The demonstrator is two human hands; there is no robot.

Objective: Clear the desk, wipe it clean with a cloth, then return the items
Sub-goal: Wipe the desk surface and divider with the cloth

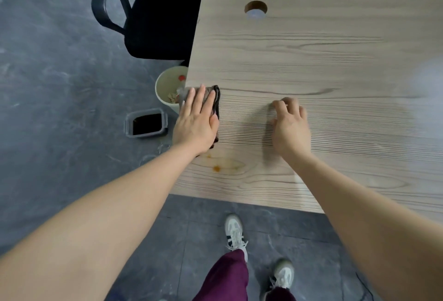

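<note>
The cloth (214,104) is pressed flat under the straight fingers (199,99) of the left hand (195,124) at the bench (311,61) left edge. The right hand (290,123) rests loosely curled, empty. The orange stain (217,168) nearer should be wiped with firm strokes.

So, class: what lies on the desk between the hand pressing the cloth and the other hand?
Only bare wood-grain desk shows in the head view between the left hand, flat on the cloth, and the right hand. The orange stain lies nearer, outside that stretch.
</note>
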